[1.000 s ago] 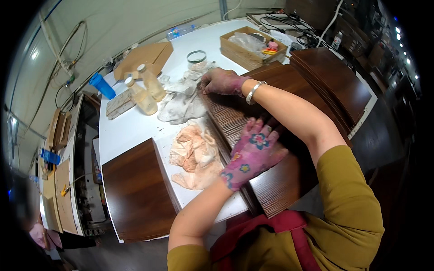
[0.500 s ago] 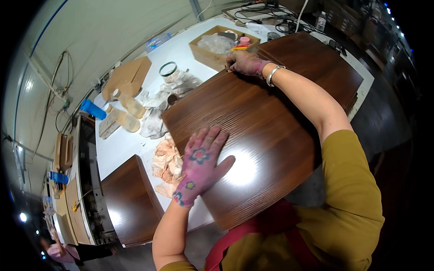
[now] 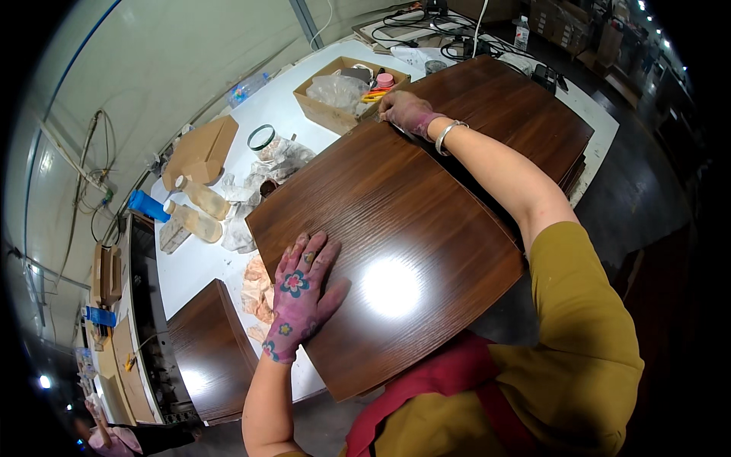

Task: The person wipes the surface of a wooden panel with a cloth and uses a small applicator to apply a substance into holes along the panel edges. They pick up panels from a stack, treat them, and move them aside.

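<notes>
A dark brown wood-grain panel (image 3: 381, 206) lies before me, its glossy face up. My left hand (image 3: 304, 297), in a pink flowered glove, rests flat near the panel's left edge with its fingers stretched out. At the far edge, my right hand (image 3: 410, 114), in a stained pink glove, has its fingers curled down and closed. What they grip there, if anything, is hidden. Behind and to the right, more brown panels (image 3: 502, 107) are stacked, partly under my right forearm.
A cardboard box (image 3: 327, 114) of small items stands beyond my right hand. Left of the panel are crumpled cloths (image 3: 259, 286), a jar (image 3: 263, 139), plastic bottles (image 3: 202, 199) and another brown panel (image 3: 213, 350). Cables (image 3: 426, 30) lie at the back. A person (image 3: 110, 438) is far left.
My view has shifted somewhat. My left hand has moved left across the panel, closer to its edge. My right hand stays at the far edge, and more of the panel's right side shows.
</notes>
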Tool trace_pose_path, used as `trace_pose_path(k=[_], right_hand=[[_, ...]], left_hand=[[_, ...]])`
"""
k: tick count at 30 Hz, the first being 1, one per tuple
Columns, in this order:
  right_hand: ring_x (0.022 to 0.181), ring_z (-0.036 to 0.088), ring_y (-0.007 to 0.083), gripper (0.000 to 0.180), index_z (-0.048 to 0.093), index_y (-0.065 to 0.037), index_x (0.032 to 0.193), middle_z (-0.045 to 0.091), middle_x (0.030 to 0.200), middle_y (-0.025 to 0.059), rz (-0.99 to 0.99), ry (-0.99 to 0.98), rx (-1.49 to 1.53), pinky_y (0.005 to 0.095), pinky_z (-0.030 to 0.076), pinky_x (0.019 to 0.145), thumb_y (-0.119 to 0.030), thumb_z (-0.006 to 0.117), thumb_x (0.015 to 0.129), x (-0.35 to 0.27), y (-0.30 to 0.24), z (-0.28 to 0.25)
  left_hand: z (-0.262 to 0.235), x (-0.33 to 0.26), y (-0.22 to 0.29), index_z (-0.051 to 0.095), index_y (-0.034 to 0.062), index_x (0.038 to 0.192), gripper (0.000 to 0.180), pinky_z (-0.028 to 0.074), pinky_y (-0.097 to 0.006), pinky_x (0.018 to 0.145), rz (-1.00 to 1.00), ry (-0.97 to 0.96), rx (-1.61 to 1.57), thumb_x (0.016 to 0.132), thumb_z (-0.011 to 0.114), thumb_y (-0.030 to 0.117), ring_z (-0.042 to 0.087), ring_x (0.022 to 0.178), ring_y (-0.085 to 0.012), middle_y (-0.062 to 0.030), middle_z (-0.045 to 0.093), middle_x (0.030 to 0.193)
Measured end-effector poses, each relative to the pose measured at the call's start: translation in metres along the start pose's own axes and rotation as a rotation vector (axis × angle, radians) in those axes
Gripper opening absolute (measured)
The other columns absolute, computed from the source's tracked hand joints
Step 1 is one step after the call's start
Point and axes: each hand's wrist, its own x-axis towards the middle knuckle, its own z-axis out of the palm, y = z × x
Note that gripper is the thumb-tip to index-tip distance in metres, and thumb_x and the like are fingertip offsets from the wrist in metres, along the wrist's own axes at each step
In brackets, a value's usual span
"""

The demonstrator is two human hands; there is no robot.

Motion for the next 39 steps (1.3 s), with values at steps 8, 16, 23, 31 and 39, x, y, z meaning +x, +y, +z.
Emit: trace_pose_path(k=[8, 16, 23, 31, 39], right_hand=[[0.085, 0.063, 0.0173, 0.013, 0.069, -0.008, 0.091, 0.068, 0.089, 0.0062, 0.029, -0.053, 0.102, 0.0319, 0.049, 0.076, -0.017, 0.076, 0.084, -0.004, 0.011, -0.009], [0.098, 0.067, 0.0243, 0.014, 0.070, -0.011, 0.094, 0.070, 0.098, 0.0088, 0.054, -0.156, 0.078, 0.0369, 0.050, 0.088, -0.023, 0.070, 0.088, -0.111, -0.009, -0.057], [0.097, 0.063, 0.0252, 0.014, 0.067, -0.007, 0.094, 0.064, 0.099, 0.0097, -0.045, -0.142, 0.027, 0.0366, 0.049, 0.084, -0.021, 0.067, 0.089, -0.236, 0.017, -0.098], [0.096, 0.060, 0.0270, 0.011, 0.064, -0.006, 0.097, 0.058, 0.100, 0.0089, -0.027, -0.162, 0.085, 0.0387, 0.049, 0.085, -0.017, 0.064, 0.092, -0.379, 0.026, -0.140], [0.092, 0.061, 0.0214, 0.012, 0.065, -0.003, 0.102, 0.063, 0.098, 0.0081, -0.149, 0.497, 0.348, 0.0325, 0.049, 0.082, -0.011, 0.066, 0.092, -0.406, 0.036, -0.084]], left_hand=[[0.002, 0.001, 0.001, 0.053, 0.0116, 0.141, 0.057, 0.024, -0.051, 0.119, 0.019, 0.020, 0.004, 0.089, 0.065, 0.033, 0.034, 0.144, -0.0366, -0.0134, 0.045, 0.150], [0.004, -0.005, 0.000, 0.054, 0.0103, 0.141, 0.056, 0.025, -0.050, 0.118, 0.017, 0.070, 0.009, 0.089, 0.065, 0.030, 0.036, 0.143, -0.0387, -0.0151, 0.046, 0.150], [0.004, 0.000, 0.003, 0.052, 0.0103, 0.143, 0.055, 0.025, -0.049, 0.119, 0.014, 0.062, 0.026, 0.093, 0.062, 0.029, 0.034, 0.144, -0.0386, -0.0153, 0.043, 0.153], [0.008, -0.007, 0.002, 0.049, 0.0113, 0.146, 0.052, 0.025, -0.045, 0.120, -0.001, 0.075, 0.032, 0.097, 0.058, 0.026, 0.033, 0.145, -0.0351, -0.0133, 0.042, 0.154], [0.016, -0.003, -0.006, 0.052, 0.0116, 0.143, 0.050, 0.028, -0.049, 0.117, 0.076, 0.147, 0.015, 0.098, 0.058, 0.033, 0.038, 0.141, -0.0387, -0.0145, 0.047, 0.149]])
